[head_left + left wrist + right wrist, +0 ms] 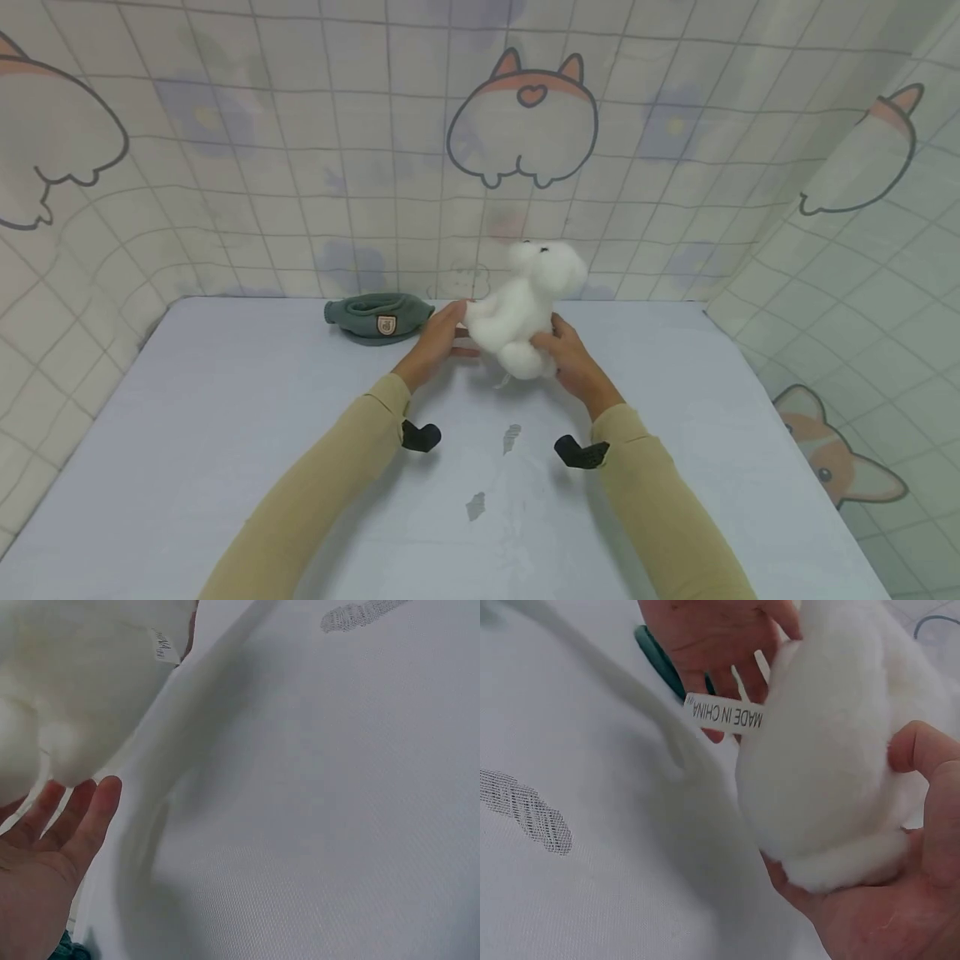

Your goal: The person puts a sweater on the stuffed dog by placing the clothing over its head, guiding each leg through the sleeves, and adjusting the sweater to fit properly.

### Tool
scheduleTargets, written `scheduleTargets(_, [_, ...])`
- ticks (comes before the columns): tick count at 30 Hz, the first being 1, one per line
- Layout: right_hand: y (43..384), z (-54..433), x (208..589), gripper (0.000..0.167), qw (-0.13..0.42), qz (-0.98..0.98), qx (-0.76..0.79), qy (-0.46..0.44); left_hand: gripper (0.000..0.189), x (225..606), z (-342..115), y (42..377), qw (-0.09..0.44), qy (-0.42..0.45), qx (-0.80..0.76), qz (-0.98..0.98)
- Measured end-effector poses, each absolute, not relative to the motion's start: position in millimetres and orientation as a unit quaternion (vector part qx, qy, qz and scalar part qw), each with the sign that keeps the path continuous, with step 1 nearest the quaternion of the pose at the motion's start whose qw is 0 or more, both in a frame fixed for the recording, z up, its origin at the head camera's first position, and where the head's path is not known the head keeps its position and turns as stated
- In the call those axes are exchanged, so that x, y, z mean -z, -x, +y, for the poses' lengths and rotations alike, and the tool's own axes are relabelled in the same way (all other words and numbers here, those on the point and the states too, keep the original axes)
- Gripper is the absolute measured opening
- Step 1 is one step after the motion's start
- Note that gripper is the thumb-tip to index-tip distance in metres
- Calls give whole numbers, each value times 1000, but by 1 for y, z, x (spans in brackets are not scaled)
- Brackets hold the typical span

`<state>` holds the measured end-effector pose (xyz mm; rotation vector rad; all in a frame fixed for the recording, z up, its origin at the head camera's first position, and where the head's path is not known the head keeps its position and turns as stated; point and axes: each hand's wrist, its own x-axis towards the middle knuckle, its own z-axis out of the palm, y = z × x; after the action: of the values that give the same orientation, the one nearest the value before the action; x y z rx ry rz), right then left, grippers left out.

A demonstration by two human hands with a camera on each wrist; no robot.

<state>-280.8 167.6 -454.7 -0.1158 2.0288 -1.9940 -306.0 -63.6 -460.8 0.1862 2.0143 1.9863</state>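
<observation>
A white plush toy (517, 308), with small dark marks on its raised head, is tilted above the table's far side. My right hand (573, 362) grips its lower body, thumb on one side and fingers beneath, as the right wrist view shows. On the opposite side my left hand (437, 337) touches the toy with its fingers (94, 817) nearly straight. A white tag (724, 714) reading "MADE IN CHINA" sticks out from the toy's underside. Just beyond my left hand lies a folded green beret (378, 317) with a shield-shaped badge.
The white table (247, 400) ends at a back wall of gridded fabric (315, 167) printed with cartoon corgis. Two grey patches (512, 438) mark the tabletop between my forearms. Black wrist mounts (581, 452) stick out from both cuffs.
</observation>
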Motion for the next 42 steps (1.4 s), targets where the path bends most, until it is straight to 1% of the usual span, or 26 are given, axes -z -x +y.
scheduleTargets(6, [283,165,457,66,158,677,717,52,57,455,-59,303,182,-34,-744,641])
scheduleTargets(9, [283,163,456,61,156,668,726,56,60,451,-58,301,194,-33,-761,618])
scheduleTargets(13, [282,159,452,60,159,657,735,56,61,450,-57,301,201,-39,-767,608])
scheduleTargets(17, [282,159,451,55,151,656,737,53,57,451,-55,302,196,-30,-777,597])
scheduleTargets(20, [282,160,450,53,129,666,733,48,51,449,-54,302,188,-24,-783,592])
scheduleTargets(28, [285,161,452,41,-4,731,682,12,46,449,-53,301,161,-41,-785,597])
scheduleTargets(32, [285,161,450,36,-22,772,635,-20,44,451,-54,300,155,-53,-764,625])
scheduleTargets(34, [284,160,446,41,-14,786,617,-38,42,451,-54,300,152,-61,-750,641])
scheduleTargets(37, [282,158,439,61,4,794,605,-53,41,451,-53,300,146,-74,-732,661])
scheduleTargets(39, [280,157,434,71,20,793,607,-53,40,450,-52,299,142,-81,-725,670])
scheduleTargets(42, [278,156,426,73,46,789,612,-36,40,449,-53,297,137,-91,-717,678])
